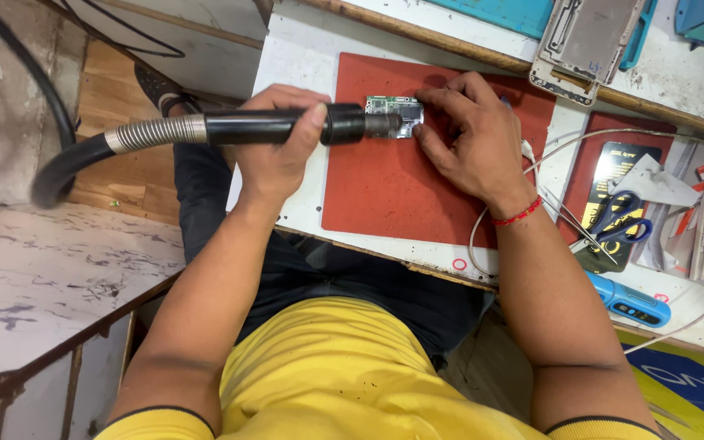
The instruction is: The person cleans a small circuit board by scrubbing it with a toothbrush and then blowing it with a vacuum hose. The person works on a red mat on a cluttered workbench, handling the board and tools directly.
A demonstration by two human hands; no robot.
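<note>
left hand [275, 151] wraps tight round the black hot-air nozzle [287, 128], right hand [474, 134] at three o'clock pinches the small circuit board [395, 116] flat on the red mat [393, 191]; best hold both steady

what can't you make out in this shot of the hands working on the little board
- Head view: the small circuit board is partly hidden by the black nozzle and the right hand; its parts are too small to tell.
- The left hand wraps the black handle, hiding any controls.
- The hose blurs near the left edge.
- The phone frame is cut off by the top edge.
</note>
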